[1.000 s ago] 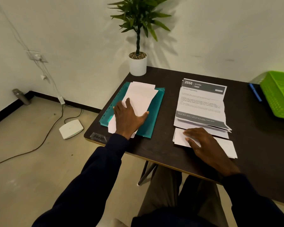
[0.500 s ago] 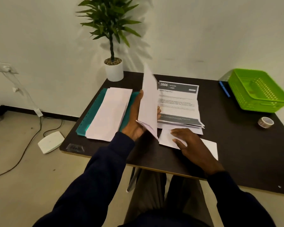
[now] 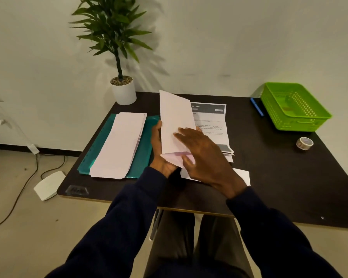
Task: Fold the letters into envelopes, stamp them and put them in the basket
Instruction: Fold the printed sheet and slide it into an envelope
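Envelope (image 3: 175, 121) up off the table (image 3: 279, 177), mid-front, long axis pointing away from body, flap end nearest. L hand (image 3: 159, 149) grips its left edge from behind; R hand (image 3: 205, 155) lies flat on its face w/ straight fingers, closer to flap.

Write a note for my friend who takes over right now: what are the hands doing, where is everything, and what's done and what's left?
Left hand grips an envelope upright above the table. Right hand is open, fingers flat on the envelope's front.
Envelope stack lies on the teal folder, at the left. Letters lie behind the hands. Basket sits far right, with tape near it.
Done: one envelope in hand; no envelope shows in the basket.
Left: fold a letter, slip it in, stamp it, put it in the basket, then repeat.
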